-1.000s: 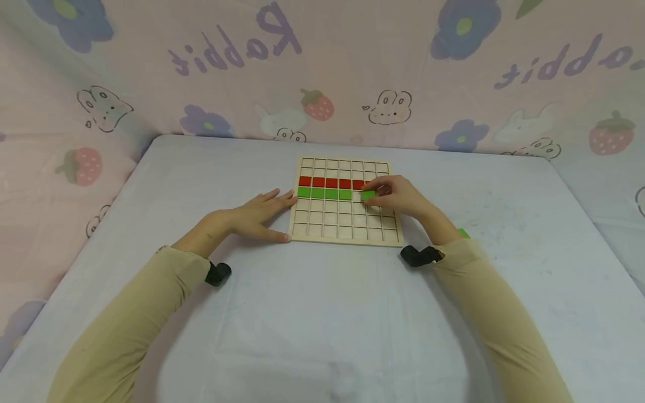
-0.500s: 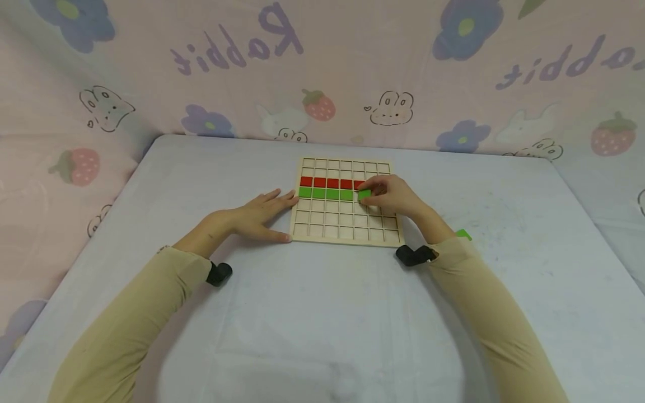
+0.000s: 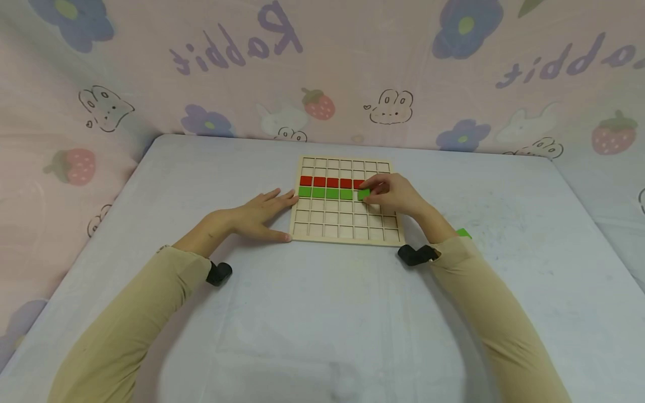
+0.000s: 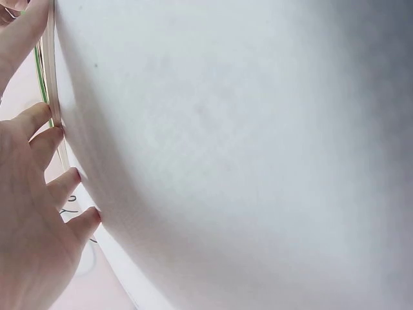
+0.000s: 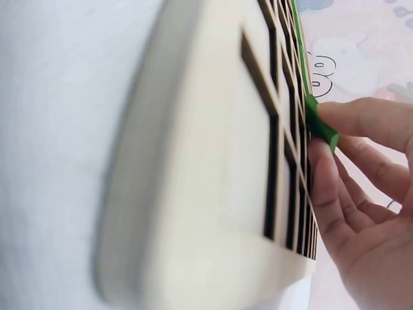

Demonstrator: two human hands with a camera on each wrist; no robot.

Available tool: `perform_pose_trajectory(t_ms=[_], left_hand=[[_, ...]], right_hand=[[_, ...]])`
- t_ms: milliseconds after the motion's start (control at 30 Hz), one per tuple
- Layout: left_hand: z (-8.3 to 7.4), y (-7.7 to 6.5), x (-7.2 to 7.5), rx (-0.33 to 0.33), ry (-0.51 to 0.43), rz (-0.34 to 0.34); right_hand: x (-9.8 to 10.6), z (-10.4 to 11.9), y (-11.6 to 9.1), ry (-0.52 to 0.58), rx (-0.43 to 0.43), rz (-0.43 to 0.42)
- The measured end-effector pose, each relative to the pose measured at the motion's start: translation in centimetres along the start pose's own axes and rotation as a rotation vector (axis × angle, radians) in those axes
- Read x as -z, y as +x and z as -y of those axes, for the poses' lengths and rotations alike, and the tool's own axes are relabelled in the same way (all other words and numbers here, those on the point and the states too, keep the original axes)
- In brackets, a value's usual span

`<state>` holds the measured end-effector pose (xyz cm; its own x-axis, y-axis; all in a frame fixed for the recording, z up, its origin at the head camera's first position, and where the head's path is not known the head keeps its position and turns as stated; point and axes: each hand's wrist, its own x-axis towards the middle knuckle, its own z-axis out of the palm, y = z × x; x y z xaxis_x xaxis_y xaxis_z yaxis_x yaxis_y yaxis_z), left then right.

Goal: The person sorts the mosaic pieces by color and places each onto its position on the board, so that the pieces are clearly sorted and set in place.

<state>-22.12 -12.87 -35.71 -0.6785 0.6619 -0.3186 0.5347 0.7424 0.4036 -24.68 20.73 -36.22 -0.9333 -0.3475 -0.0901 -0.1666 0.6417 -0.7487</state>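
A pale wooden grid board lies on the table, with a row of red tiles and, just below it, a row of green tiles. My right hand pinches a green tile between thumb and fingers, over the green row's right end. In the right wrist view that green tile sits tilted against the grid's dividers. My left hand lies spread at the board's left edge, fingertips and thumb at the rim; the left wrist view shows its straight fingers there.
Another green piece lies on the white table, partly hidden behind the right forearm. A black wrist camera sits near the board's lower right corner, another wrist camera under the left wrist. A printed curtain hangs behind the table.
My right hand has shifted slightly left with the green tile, bringing it closer to the other green tiles. My left hand stays at the board's edge.
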Motion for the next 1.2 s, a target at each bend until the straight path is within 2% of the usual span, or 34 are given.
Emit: perform_pose_trajectory(t_ms=[333, 1067, 1200], left_hand=[[0.07, 0.04, 0.01, -0.002, 0.004, 0.002], [-0.1, 0.12, 0.04, 0.008, 0.002, 0.004], [-0.09, 0.1, 0.0, 0.008, 0.007, 0.004]], right_hand=[[0.14, -0.14, 0.26, -0.005, -0.014, -0.01], [0.16, -0.29, -0.01, 0.047, 0.017, 0.006], [0.27, -0.34, -0.09, 0.023, 0.018, 0.0]])
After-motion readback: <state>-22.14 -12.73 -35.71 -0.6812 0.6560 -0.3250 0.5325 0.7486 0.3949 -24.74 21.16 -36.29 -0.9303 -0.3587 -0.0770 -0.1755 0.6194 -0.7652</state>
